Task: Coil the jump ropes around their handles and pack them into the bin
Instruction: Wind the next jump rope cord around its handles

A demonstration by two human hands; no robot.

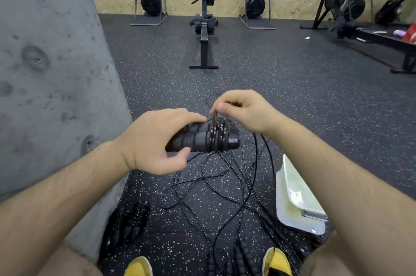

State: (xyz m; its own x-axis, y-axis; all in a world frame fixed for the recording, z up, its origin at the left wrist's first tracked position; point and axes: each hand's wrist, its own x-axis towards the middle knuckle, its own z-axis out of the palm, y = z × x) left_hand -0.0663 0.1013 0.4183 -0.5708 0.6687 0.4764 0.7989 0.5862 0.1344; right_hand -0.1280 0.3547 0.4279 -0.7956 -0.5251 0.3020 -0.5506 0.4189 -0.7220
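Left hand point(155, 140) grips a pair of black handles point(198, 140) held side by side, roughly level, above the speckled floor point(292, 95). Several turns of black rope point(215, 137) are wound round the handles near their right ends. Right hand point(245, 111) pinches a strand of that rope just above the handles, thumb and fingertips closed on it. Below, loose ropes point(216, 185) lie tangled on the floor between two yellow shoes point(138, 266); pale plastic bin point(299, 203) sits right, partly hidden by the right forearm, and wound bundles point(130, 221) lie left beside the concrete wall point(45, 73).
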